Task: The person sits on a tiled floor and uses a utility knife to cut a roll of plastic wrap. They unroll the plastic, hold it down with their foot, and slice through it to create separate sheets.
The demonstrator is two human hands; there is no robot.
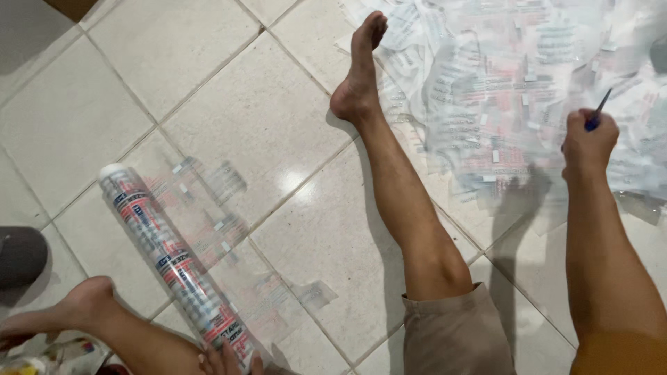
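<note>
- Roll of clear printed film (pixel 163 253): lying on the pale floor tiles (pixel 174 48) at lower left, long axis running diagonally from a white cap end at upper left down to the bottom edge of the view.
- Left hand (pixel 226 360): only fingertips in view at the bottom edge, touching the near end of the roll; whether clasped round it or merely resting on it cannot be told.
- Loose leading sheet (pixel 229 236) of the same film: spread flat to the right of the roll, transparent, with red and blue printing faintly showing.
- Right hand (pixel 587 142): closed in a fist round a slim dark blue tool (pixel 596 111), tip pointing up and away; kind of tool too blurred to tell.
- Heap of cut printed labels (pixel 514 90): at upper right, directly under and around the right hand.
- Key relation: roll far to the left of the tool-holding hand, well apart, with 1 outstretched bare leg (pixel 406 201) between the 2; left hand by far the nearer to the roll, at its near end and in line with its long axis.
- Other foot (pixel 83 302): tucked in at lower left, just beside the roll.
- Dark rounded object (pixel 21 255): at the left edge, unidentifiable.
</note>
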